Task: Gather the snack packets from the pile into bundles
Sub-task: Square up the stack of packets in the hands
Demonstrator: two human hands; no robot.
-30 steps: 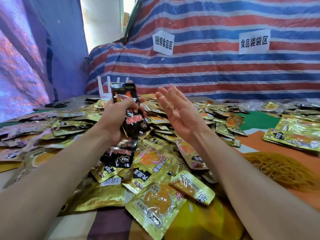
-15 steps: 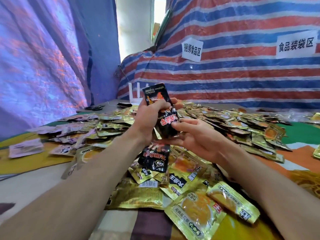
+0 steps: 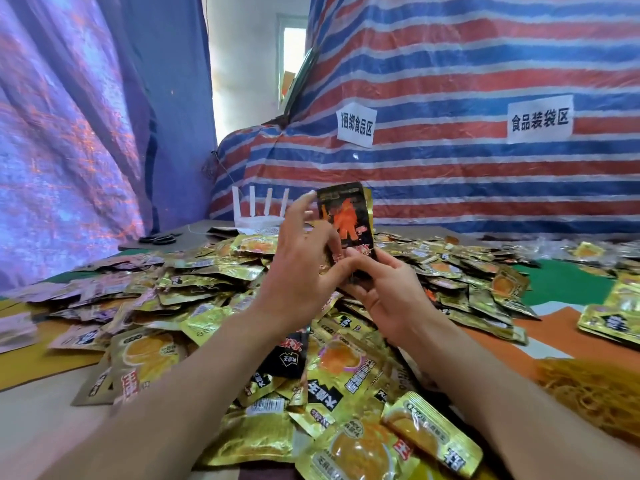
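head view, one frame. step in hand, as i read it: squaring up a bundle in the air above the pile.

- black packet (image 3: 346, 225) stands upright between both hands, over the middle of the pile of snack packets (image 3: 207, 271). a gold edge shows behind its right side, so i judge there is more than one packet in the grip; i cannot tell how many.
- left hand (image 3: 298, 271): grips the packet's left edge, index finger reaching up to the top corner.
- right hand (image 3: 388, 292): cups the lower end from beneath, thumb pinching across the front.

next move, my estimate: align the edges, then either add another packet or bind. binding would need one hand freed while the other alone holds the set. a yellow tangle (image 3: 595, 393), probably elastic bands, lies near the right forearm.

surface: table (image 3: 41, 427) with orange and green patches; neat gold stack (image 3: 616, 317) at far right. white router (image 3: 259, 216) and scissors (image 3: 159, 239) beyond the pile.

room: striped tarp (image 3: 450, 168) with two paper signs (image 3: 356, 128); purple-blue sheeting (image 3: 69, 133) at left.
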